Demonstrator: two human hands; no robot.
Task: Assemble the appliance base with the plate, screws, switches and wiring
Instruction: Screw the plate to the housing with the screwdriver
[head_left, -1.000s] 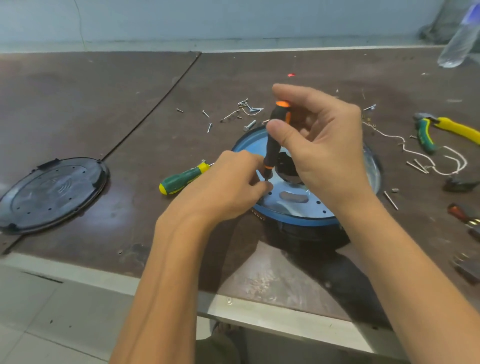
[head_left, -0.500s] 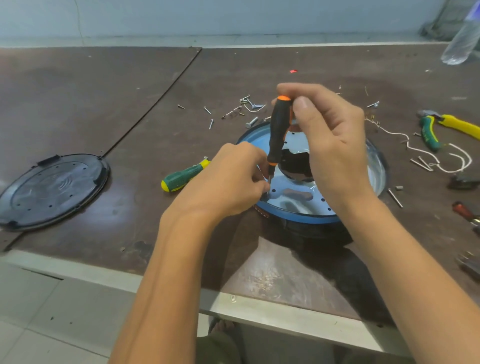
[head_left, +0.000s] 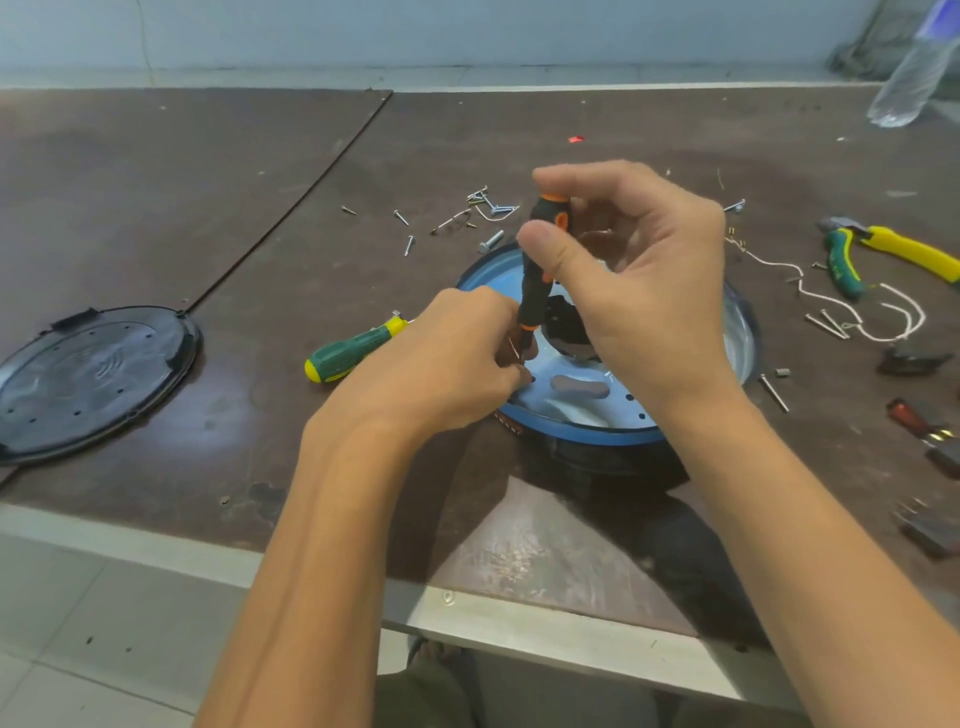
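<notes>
Near the front edge of the dark brown table (head_left: 260, 208) sits the round black appliance base (head_left: 597, 460), with the shiny, blue-rimmed metal plate (head_left: 566, 402) lying on top of it. The right hand (head_left: 639, 291) holds the black-and-orange screwdriver (head_left: 535, 280) almost upright. Its thumb and forefinger pinch the top of the handle and the other fingers are loosely curled behind. The left hand (head_left: 441, 364) is bunched at the tool's tip, at the near-left edge of the plate. Its fingers pinch what looks like a small silver screw (head_left: 514, 348), though the contact point is mostly hidden.

The screw is tiny, light and smooth, so it will probably slip or tip over unless it is steadied by the shank until the thread bites. The plate looks thin, stiff and slick, and may rotate on the base, so pressing down near its rim should keep the holes lined up. The base seems bulky enough to stay put under light downward pressure.

A green-and-yellow screwdriver (head_left: 353, 348) lies just left of the base, with loose screws (head_left: 488, 205) scattered beyond it. White wire (head_left: 831, 301) and yellow-and-green pliers (head_left: 883, 249) lie to the right, and a round black cover (head_left: 93, 374) lies well apart at the far left.
</notes>
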